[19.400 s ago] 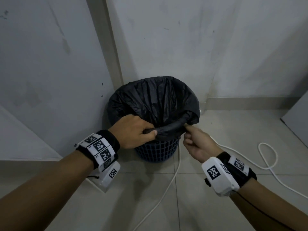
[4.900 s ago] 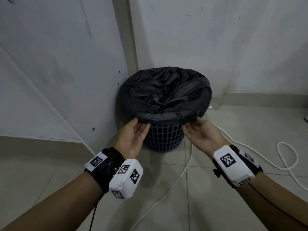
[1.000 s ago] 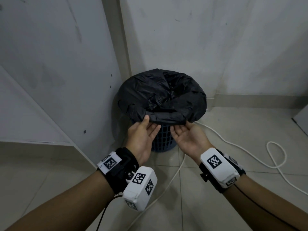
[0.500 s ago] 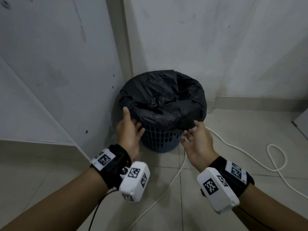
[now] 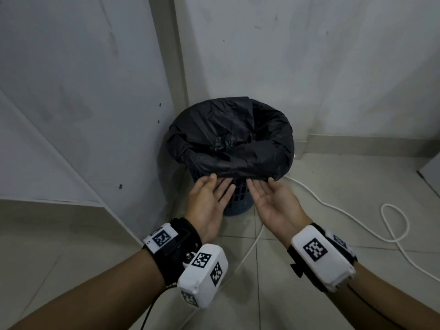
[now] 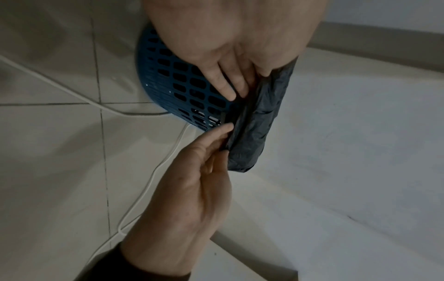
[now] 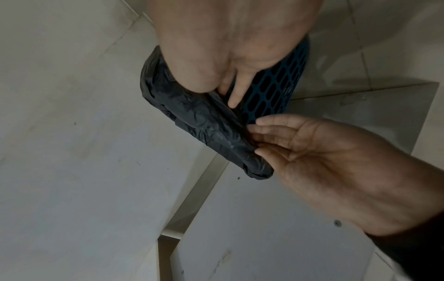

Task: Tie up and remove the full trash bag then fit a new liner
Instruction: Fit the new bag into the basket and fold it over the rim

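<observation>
A black liner (image 5: pixel 228 148) is folded over the rim of a blue mesh bin (image 5: pixel 238 201) that stands in the wall corner. My left hand (image 5: pixel 220 185) and right hand (image 5: pixel 259 185) lie palm up, side by side, at the bin's front. Their straight fingers reach under the liner's hanging edge and touch it. In the left wrist view my left fingers (image 6: pixel 228 83) slide between the liner's overhang (image 6: pixel 259 117) and the mesh (image 6: pixel 182 83). The right wrist view shows my right fingers (image 7: pixel 236 91) at the liner's edge (image 7: pixel 204 123), beside the mesh (image 7: pixel 276 85). Neither hand grips anything.
A white cable (image 5: pixel 333 208) runs across the tiled floor from behind the bin to the right and loops there. A white panel (image 5: pixel 71 139) stands close on the bin's left, and walls close it in behind.
Half a second ago my hands were apart at the bin's two sides. They have come together at its front, palms up, under the liner's edge.
</observation>
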